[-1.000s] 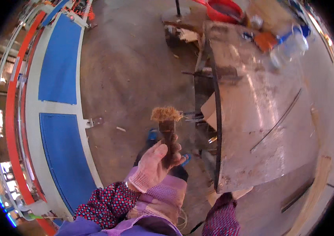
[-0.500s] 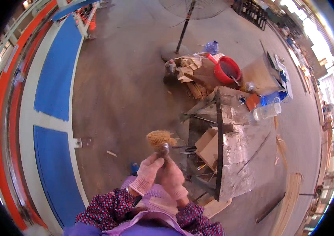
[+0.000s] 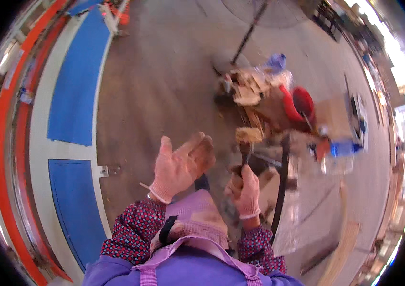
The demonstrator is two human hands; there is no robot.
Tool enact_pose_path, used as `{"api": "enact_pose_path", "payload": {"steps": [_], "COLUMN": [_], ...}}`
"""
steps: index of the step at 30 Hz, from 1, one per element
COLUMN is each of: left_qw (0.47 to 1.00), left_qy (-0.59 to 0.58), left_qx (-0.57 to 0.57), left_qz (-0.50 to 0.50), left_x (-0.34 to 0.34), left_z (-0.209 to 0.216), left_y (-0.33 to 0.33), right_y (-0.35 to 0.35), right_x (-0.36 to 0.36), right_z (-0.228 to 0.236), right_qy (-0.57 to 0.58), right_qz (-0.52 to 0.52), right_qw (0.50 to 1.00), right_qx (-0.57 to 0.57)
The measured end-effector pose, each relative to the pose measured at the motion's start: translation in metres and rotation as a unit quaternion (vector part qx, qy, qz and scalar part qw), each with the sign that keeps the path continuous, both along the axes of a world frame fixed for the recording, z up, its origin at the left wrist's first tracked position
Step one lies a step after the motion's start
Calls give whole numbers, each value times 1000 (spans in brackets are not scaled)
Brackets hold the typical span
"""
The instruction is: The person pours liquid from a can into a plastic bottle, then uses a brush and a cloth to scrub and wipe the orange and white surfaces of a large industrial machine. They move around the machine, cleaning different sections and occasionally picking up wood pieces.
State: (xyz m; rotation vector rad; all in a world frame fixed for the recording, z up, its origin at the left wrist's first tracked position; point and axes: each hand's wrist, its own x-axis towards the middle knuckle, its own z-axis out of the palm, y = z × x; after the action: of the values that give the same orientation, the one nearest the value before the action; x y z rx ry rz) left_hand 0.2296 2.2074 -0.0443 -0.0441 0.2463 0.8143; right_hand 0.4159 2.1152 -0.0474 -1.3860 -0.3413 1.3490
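Note:
Both of my hands wear pinkish knit gloves. My right hand (image 3: 244, 193) is wrapped round the handle of a brush (image 3: 249, 135), whose tan bristles point up and away from me. The handle is mostly hidden in the glove. To its left, my left hand (image 3: 183, 164) is raised over the floor with its fingers spread and nothing in it. Its fingertips look darkened with dirt. A gap separates the two hands. Just beyond and right of the brush stands a worn metal-topped table (image 3: 302, 205).
A blue and white panelled frame (image 3: 73, 105) and an orange rail (image 3: 3, 109) run along the left. Ahead lie wood scraps (image 3: 248, 90), a red bucket (image 3: 302, 105) and a stand fan's pole (image 3: 250, 33). A clear plastic jug (image 3: 336, 164) sits on the table. Light wooden strips (image 3: 343, 255) lie at lower right.
My hands have parted. The left has let go and spread its fingers, while the right has carried the brush to the right. The view has shifted and is partly blurred.

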Motion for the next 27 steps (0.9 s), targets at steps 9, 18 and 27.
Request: {"api": "enact_pose_path", "payload": {"steps": [9, 18, 27], "left_qw": [911, 380, 305], "left_qy": [353, 852, 876], "left_qx": [-35, 97, -135], "left_qz": [210, 347, 348], "left_x": [-36, -188, -379], "left_z": [-1, -26, 8], "left_y": [59, 73, 176], "right_y": [149, 320, 448], "right_x": [23, -78, -293], "right_z": [13, 11, 81], "right_qy": [108, 56, -265], "right_qz": [181, 446, 623], "right_qw": [977, 892, 683], "right_qx": [46, 45, 272]}}
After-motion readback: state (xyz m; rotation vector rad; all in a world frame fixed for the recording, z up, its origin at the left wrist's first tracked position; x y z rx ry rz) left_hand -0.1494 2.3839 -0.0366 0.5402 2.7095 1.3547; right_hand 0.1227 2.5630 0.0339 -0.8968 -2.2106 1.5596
